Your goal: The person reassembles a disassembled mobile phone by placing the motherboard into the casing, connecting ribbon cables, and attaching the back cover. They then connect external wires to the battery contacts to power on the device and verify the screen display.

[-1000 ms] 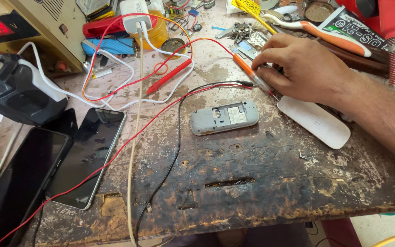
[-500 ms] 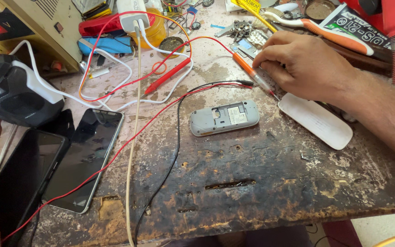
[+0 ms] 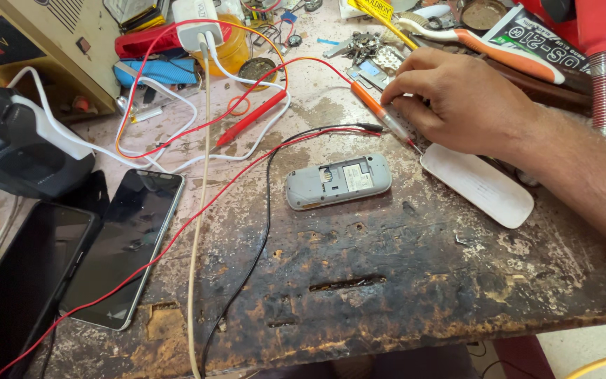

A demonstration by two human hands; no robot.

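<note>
Since a second ago, barely shifted: right hand point(image 3: 468, 102) still at one o'clock on the table point(image 3: 401, 281), fingers pinched on the orange probe point(image 3: 380, 112). Just below its tip, at centre, grey phone point(image 3: 338, 181) lying back-open, white cover point(image 3: 477, 184) at three o'clock. Left hand at nine o'clock mostly cut off, grip impossible to tell.

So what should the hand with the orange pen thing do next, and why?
Probably bring the probe over to the open phone. The right hand grips the probe beside it, tip on the bench, and the phone's back is off, showing its insides.
</note>
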